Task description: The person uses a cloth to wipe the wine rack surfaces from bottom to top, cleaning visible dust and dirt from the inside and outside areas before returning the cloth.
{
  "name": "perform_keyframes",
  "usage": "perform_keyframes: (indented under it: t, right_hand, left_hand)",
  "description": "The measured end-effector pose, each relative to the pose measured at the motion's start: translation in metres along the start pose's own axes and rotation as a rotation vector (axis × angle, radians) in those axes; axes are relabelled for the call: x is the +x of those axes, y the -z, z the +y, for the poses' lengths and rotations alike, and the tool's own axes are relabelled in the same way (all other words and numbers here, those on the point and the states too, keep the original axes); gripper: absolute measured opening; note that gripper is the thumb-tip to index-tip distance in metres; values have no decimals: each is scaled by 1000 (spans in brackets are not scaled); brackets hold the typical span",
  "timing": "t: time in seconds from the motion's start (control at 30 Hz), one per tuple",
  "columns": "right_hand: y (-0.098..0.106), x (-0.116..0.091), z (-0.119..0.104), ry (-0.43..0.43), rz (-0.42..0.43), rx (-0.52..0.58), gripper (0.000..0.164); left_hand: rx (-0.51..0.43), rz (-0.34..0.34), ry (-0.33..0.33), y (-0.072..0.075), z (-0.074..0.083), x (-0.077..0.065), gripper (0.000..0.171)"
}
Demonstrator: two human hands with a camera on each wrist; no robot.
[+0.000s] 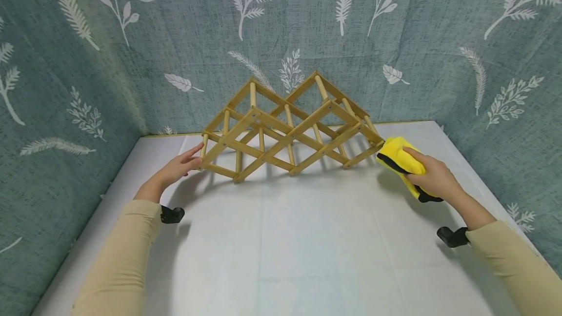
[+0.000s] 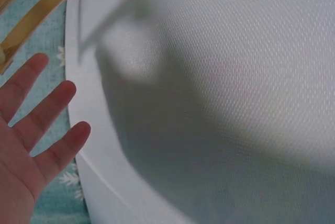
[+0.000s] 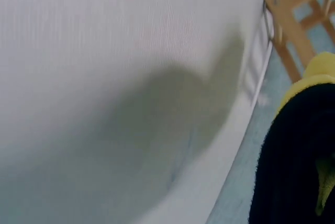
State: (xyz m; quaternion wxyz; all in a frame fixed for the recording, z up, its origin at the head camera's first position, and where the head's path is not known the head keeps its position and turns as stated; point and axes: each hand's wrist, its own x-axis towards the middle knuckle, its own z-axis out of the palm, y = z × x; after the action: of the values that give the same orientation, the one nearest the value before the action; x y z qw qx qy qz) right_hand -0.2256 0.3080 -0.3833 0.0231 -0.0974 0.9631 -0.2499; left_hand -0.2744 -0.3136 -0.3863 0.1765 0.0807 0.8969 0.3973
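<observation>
A collapsible wooden lattice rack (image 1: 291, 135), with crossed slats and round dowels, stands in zigzag form on the white table. At its left end my left hand (image 1: 175, 167) holds the end with thumb and index finger; the other fingers (image 2: 44, 114) extend loosely below, apart from the wood. My right hand (image 1: 434, 177) grips a bunched yellow cloth (image 1: 397, 152) with black edging. That cloth covers the rack's right end tip and touches it. In the right wrist view the cloth's dark side (image 3: 293, 150) fills the lower right, and the fingers are hidden.
White cloth covers the table (image 1: 316, 238). Teal fabric (image 1: 206, 23) with white leaf prints hangs behind the rack and along both sides. Black wrist camera mounts (image 1: 452, 237) stick out beside both beige sleeves (image 1: 123, 257).
</observation>
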Motion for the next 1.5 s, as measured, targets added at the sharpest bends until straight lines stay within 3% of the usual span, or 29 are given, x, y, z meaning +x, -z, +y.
perform_keyframes:
  t: [0.2, 0.43, 0.53, 0.87, 1.17, 1.37, 1.5]
  right_hand:
    - [-20, 4, -17, 87, -43, 6, 68]
    - [-46, 9, -33, 184, -239, -63, 67]
    - [-51, 15, -35, 170, -267, -75, 67]
    - [-25, 19, -18, 23, -194, -20, 70]
    - [9, 10, -5, -54, -67, -2, 73]
    - [27, 0, -10, -152, 101, 187, 75]
    - [33, -4, -24, -136, 104, 306, 75]
  left_hand:
    - [-15, -6, 1, 0, 1, -1, 67]
    - [-20, -13, 11, -1, 0, 1, 69]
    - [-11, -11, 13, -1, 0, 2, 70]
    - [4, -7, 6, -1, 0, -1, 70]
    - [23, -10, 31, 2, 1, 0, 70]
    - [24, -12, 33, 2, 4, -3, 69]
    - [25, -9, 35, 3, 4, -3, 69]
